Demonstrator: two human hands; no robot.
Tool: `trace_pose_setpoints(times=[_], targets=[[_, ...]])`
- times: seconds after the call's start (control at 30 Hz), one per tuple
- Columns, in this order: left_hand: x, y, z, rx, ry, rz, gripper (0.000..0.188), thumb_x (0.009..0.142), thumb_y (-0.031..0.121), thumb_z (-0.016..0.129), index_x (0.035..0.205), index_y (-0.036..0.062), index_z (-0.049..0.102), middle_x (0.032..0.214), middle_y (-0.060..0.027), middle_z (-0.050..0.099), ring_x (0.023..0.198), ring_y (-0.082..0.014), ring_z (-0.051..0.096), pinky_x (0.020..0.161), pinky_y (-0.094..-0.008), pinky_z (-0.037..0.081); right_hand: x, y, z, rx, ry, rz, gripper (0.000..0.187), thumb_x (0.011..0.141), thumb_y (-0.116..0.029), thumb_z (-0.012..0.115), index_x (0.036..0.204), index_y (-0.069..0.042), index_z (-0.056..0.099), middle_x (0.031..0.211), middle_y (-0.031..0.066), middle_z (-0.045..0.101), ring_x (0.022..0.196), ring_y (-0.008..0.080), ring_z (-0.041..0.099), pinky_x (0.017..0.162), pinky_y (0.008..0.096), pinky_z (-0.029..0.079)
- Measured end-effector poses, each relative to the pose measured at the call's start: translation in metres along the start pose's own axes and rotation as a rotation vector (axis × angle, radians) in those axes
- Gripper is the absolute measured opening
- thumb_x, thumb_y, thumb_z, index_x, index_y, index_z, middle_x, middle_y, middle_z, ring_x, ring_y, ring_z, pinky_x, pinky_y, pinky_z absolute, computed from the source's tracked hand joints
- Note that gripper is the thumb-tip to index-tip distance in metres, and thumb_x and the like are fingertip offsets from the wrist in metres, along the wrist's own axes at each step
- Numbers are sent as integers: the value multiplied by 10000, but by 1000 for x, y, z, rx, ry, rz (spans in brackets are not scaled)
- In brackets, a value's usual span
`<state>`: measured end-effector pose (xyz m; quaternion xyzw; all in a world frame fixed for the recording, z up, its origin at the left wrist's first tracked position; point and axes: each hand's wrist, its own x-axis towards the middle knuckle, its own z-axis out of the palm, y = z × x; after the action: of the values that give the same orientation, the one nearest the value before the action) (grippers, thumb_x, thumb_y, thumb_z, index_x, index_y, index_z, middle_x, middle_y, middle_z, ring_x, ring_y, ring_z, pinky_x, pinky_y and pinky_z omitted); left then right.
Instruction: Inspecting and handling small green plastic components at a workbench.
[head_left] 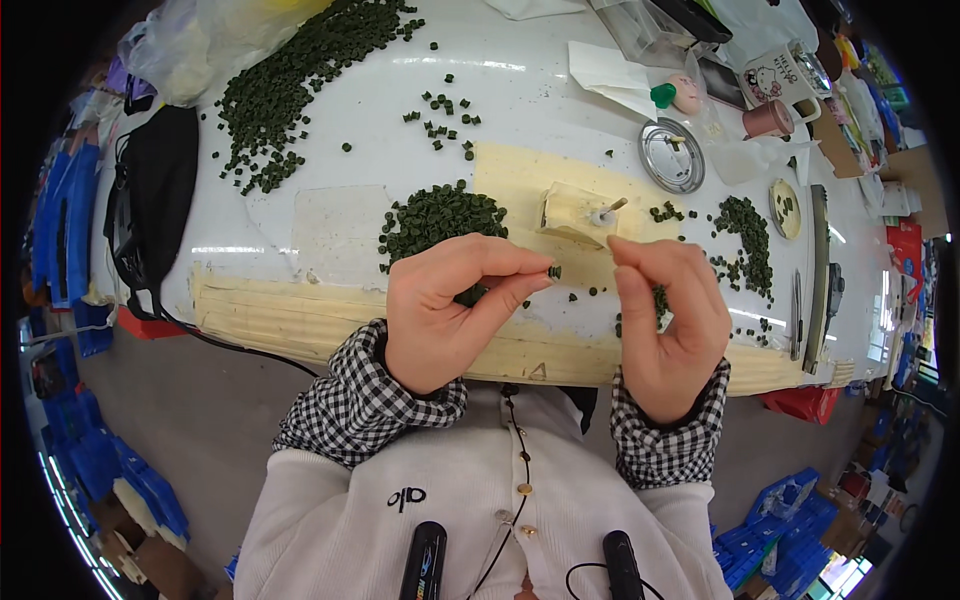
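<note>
My left hand (pixel 445 305) pinches a small dark green spool-shaped piece (pixel 555 272) between thumb and forefinger. Just right of it, my right hand (pixel 672 315) is closed, its thumb and forefinger almost meeting; whether something tiny is between them I cannot make out. Beyond the two hands stands a small cream block (pixel 570 215) with a short metal peg (pixel 612 209) on it. A pile of the same green pieces (pixel 440 220) lies behind my left hand and is partly hidden by it. Several more lie loose between and under my hands.
A larger heap of green pieces (pixel 290 85) spreads at the far left, and a smaller one (pixel 742 240) lies at the right. Around them are a round metal dish (pixel 671 156), a pink cup (pixel 768 119), tweezers (pixel 796 315), a black cloth (pixel 165 190) and plastic bags (pixel 205 45).
</note>
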<state>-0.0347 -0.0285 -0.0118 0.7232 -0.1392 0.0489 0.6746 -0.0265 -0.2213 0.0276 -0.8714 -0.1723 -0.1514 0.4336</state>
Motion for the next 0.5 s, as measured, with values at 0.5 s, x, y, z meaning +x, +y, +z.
trace_pose_setpoints(times=[0.5], targets=[[2, -1, 0, 72, -12, 80, 203, 796, -112, 664, 977, -25, 689, 873, -106, 681, 733, -126, 603, 635, -231, 466, -22, 4, 13, 291, -209, 82, 296, 855, 36, 635, 1146, -10, 661, 975, 133, 657, 813, 193, 640, 692, 253, 511]])
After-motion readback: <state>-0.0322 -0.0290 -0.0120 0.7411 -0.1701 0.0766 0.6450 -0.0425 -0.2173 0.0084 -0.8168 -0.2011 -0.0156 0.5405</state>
